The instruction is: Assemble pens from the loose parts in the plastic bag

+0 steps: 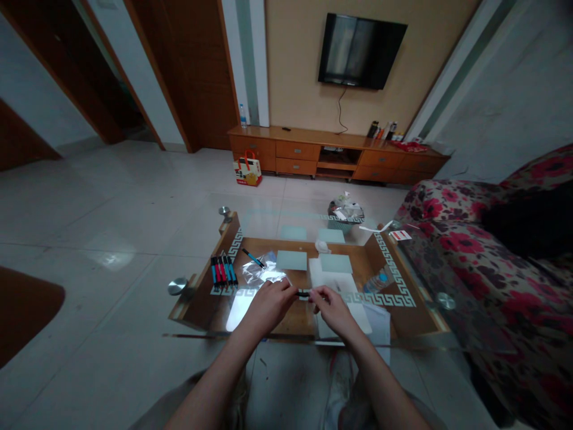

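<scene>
Head view: over a glass table (pixel 416 343), left hand (pixel 268 304) and right hand (pixel 333 310) pinch a dark pen (pixel 303 293) between closed fingertips, seemingly fitting it together, more pens (pixel 222 270) lying left; steady alignment looks needed.

- You're looking across a pale tiled floor (pixel 111 203), and it's catching a soft glare.
- Ahead of you, a black television (pixel 360 51) hangs on the tan wall (pixel 295 71).
- Under it runs a long wooden cabinet (pixel 335 156).
- On your right sits a floral sofa (pixel 483 257).
- On your left, dark wooden doors (pixel 197 71) stand.
</scene>
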`<action>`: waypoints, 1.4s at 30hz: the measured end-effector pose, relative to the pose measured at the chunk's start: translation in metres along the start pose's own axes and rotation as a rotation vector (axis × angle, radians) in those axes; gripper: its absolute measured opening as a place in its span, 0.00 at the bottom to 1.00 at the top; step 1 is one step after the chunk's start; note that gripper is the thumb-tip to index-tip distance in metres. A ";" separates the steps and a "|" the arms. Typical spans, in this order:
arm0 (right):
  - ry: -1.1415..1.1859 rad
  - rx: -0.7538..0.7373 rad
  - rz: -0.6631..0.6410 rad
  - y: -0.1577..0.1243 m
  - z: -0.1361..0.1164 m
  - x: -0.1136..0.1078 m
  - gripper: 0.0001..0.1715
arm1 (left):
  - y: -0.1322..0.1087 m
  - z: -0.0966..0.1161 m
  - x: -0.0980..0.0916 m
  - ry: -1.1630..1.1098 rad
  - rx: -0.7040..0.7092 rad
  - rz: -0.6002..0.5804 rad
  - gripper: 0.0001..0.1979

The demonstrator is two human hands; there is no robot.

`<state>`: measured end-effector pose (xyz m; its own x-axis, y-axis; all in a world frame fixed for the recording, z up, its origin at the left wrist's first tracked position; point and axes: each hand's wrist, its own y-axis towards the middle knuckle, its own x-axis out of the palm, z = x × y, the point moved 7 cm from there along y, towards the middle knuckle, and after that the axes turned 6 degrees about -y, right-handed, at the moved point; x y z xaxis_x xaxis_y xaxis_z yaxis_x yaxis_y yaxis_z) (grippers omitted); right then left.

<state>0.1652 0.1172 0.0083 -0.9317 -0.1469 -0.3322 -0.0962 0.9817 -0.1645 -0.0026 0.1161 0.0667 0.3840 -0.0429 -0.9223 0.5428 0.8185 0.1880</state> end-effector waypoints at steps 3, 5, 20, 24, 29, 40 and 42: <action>-0.085 -0.015 -0.016 0.002 0.003 0.000 0.30 | 0.000 0.002 -0.001 -0.007 0.016 0.009 0.09; -0.102 -0.027 -0.011 0.003 0.002 -0.002 0.28 | -0.001 0.003 -0.001 -0.009 0.021 0.006 0.09; 0.027 -0.100 0.139 0.002 -0.005 -0.012 0.21 | -0.002 -0.005 0.007 -0.077 -0.006 -0.038 0.10; 0.004 -0.102 0.214 0.007 0.005 -0.024 0.18 | -0.004 -0.009 0.008 -0.080 -0.034 -0.053 0.10; -0.446 -0.142 0.251 0.008 0.009 -0.040 0.11 | -0.006 -0.010 0.006 -0.083 -0.052 -0.067 0.10; -0.956 -0.098 0.248 0.010 0.022 -0.033 0.20 | -0.008 -0.012 0.001 -0.089 -0.059 -0.078 0.09; -0.947 -0.093 0.256 0.009 0.021 -0.034 0.21 | -0.009 -0.013 0.000 -0.082 -0.047 -0.078 0.10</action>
<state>0.2032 0.1288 -0.0010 -0.2669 0.0750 -0.9608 0.0048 0.9971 0.0765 -0.0169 0.1165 0.0604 0.4031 -0.1525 -0.9024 0.5385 0.8368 0.0991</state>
